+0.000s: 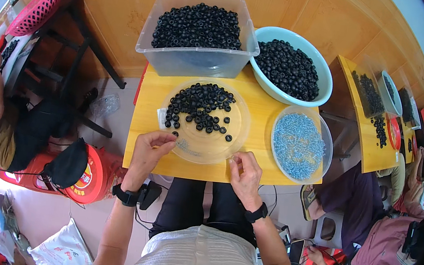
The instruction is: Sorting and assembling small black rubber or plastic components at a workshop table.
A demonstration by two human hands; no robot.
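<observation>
My left hand (148, 151) rests at the near left rim of a clear round dish (236, 130), its fingertips pinched on a small black ring at the dish's edge. The dish holds many black rubber rings (199, 105) and a few small silver screws (186, 146). My right hand (243, 170) sits at the dish's near right rim with thumb and fingers pinched together; what it holds is too small to make out. Both hands lie on a small yellow table (152, 97).
A clear bin (195, 57) and a light blue bowl (324, 75) at the back hold more black rings. A clear dish of silver screws (299, 145) stands at right. Other people sit at left and right; a red stool (92, 175) is at my left knee.
</observation>
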